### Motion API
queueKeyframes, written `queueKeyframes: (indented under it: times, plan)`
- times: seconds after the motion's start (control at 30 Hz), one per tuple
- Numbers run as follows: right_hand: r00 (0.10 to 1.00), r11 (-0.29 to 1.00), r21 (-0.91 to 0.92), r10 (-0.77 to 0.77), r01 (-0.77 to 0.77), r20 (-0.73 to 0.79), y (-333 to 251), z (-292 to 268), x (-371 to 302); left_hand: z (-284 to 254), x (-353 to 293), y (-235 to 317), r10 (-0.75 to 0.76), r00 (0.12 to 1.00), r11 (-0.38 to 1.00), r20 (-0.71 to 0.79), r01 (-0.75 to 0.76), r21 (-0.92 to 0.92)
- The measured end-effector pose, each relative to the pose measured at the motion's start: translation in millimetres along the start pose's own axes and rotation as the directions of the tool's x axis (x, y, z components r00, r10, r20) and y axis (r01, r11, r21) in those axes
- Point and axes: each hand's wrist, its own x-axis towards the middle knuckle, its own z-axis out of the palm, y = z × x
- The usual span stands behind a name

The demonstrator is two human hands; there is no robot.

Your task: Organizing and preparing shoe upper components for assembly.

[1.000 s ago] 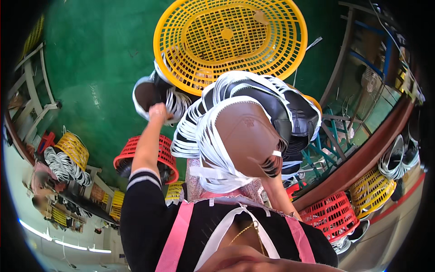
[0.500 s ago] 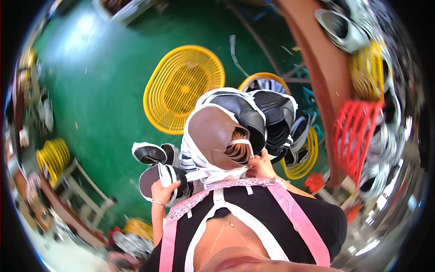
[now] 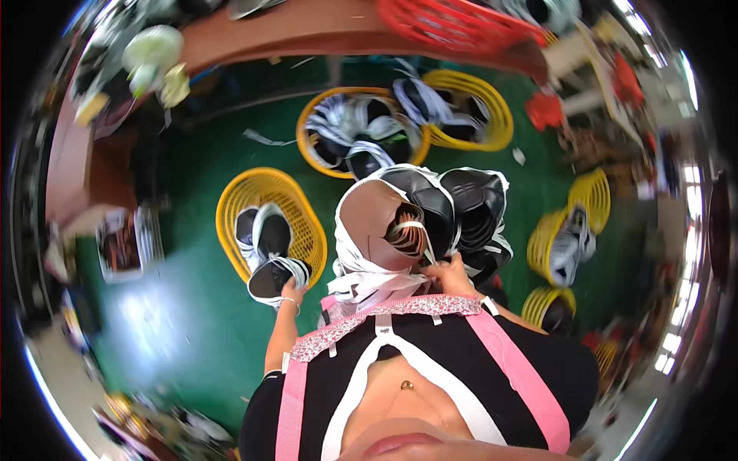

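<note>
My left hand (image 3: 293, 290) is closed on the white tie of a bundle of black shoe uppers (image 3: 270, 234) with pale edges. That bundle is over the near side of an oval yellow basket (image 3: 313, 244); I cannot tell whether it rests on the bottom. At my front, my right hand (image 3: 452, 275) grips white ties, its fingertips partly hidden among them. Beside it are thick stacks of nested uppers: a brown bundle (image 3: 365, 219) on the left, a black bundle (image 3: 430, 201) in the middle and another black bundle (image 3: 475, 196) on the right.
Ahead, a round yellow basket (image 3: 307, 157) and a second yellow basket (image 3: 503, 131) hold more uppers. A brown bench (image 3: 292, 34) bears a red basket (image 3: 461, 27). A grey crate (image 3: 157, 238) stands at left, and yellow baskets (image 3: 542, 238) stand at right.
The view has turned to the right, bringing the bench to the top. My left hand has carried its bundle forward from beside me to the yellow basket. My right hand keeps its grip.
</note>
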Motion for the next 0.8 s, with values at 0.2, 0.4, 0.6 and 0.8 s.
queueKeyframes:
  times: [0.2, 0.4, 0.6, 0.8]
  plan:
    - [0.971, 0.881, 0.472, 0.084, 0.033, -0.226, 91.4, -40.6, -7.9, 30.7, 64.3, 30.2, 0.066, 0.931, 0.997, 0.358, -0.050, -0.055]
    - [0.977, 0.683, 0.730, 0.144, 0.014, -0.154, 192.0, -118.0, -13.8, 43.8, 15.7, 104.6, 0.067, 0.880, 0.997, 0.470, -0.076, 0.000]
    - [0.982, 0.492, 0.870, 0.178, -0.038, -0.058, 308.9, -167.7, -13.0, 56.2, -14.5, 193.4, 0.185, 0.805, 0.869, 0.563, -0.402, 0.288]
    - [0.962, 0.282, 0.959, 0.269, -0.030, -0.049, 341.9, -174.8, -19.3, 70.5, -30.1, 230.1, 0.220, 0.780, 0.803, 0.586, -0.486, 0.345]
